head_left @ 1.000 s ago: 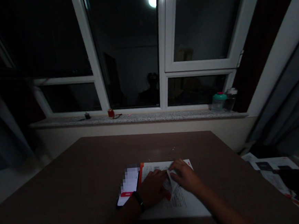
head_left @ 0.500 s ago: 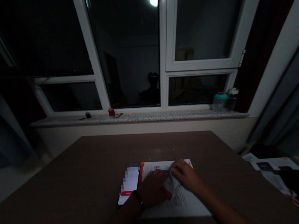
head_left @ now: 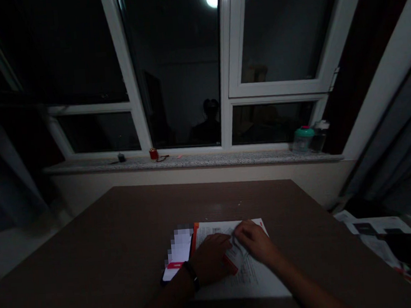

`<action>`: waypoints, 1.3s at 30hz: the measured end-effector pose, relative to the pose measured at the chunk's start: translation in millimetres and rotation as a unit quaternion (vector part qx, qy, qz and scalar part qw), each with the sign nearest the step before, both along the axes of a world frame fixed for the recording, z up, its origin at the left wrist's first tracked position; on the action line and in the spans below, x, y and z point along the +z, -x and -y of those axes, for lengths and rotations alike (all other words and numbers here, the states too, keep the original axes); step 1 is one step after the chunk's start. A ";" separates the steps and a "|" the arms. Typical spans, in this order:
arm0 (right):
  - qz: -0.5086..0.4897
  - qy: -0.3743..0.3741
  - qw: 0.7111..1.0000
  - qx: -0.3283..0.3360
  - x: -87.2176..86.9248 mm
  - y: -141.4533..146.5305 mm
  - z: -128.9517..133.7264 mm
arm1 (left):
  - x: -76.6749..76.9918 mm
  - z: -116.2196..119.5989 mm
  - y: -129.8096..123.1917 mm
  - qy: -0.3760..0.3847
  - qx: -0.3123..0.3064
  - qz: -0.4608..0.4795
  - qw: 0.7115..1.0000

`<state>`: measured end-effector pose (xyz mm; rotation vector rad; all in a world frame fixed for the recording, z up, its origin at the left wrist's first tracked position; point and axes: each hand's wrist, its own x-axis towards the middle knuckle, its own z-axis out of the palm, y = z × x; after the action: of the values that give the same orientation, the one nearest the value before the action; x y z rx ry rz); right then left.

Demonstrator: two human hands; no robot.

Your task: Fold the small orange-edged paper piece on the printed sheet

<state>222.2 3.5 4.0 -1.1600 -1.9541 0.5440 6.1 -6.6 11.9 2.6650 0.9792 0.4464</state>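
A small folded piece of paper point(head_left: 237, 255), whitish with a red-orange edge, lies between my hands above a printed booklet point(head_left: 251, 288) on the table. My left hand point(head_left: 211, 258), with a dark band at its wrist, is closed over the paper's left side; the thumb is partly hidden. My right hand point(head_left: 253, 238) pinches the paper's upper right part between thumb and fingers. Fine detail of the folds is lost in the dim light. Left of the booklet lies a phone point(head_left: 180, 246) with a lit screen, partly blurred out.
The brown table point(head_left: 108, 237) reaches toward a stone windowsill point(head_left: 206, 159). On the sill stand a small red item point(head_left: 153, 153), a dark little object point(head_left: 121, 157), a green-lidded bottle point(head_left: 302, 139) and a clear bottle point(head_left: 320, 135). Papers point(head_left: 378, 228) lie beyond the table's right side.
The folded paper lies slightly flatter, and its red-orange edge has shifted a little to the right. My hands have barely moved. The phone and booklet stay where they were.
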 end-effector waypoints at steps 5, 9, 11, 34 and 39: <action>0.026 -0.018 0.999 0.038 -4.6 -3.6 -2.3 | -0.2 -0.8 -0.7 -0.001 0.004 0.003 1.000; 0.061 -0.020 0.997 0.051 -7.7 -6.2 -3.3 | 3.3 0.4 -2.0 0.004 0.008 0.000 1.000; 0.078 -0.025 0.995 0.059 -7.4 -7.2 -3.3 | 4.6 1.0 -2.2 0.011 0.014 -0.010 1.000; 0.163 -0.026 0.983 0.085 3.6 -6.8 5.7 | 11.5 0.7 -0.5 0.061 0.007 -0.009 0.998; 0.171 -0.029 0.982 0.077 3.9 -9.4 6.0 | 13.0 0.1 -1.5 0.063 -0.004 -0.007 0.998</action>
<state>231.7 -2.5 7.9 -1.1284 -2.3527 0.3816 7.6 -6.7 24.9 2.5618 0.9682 0.3530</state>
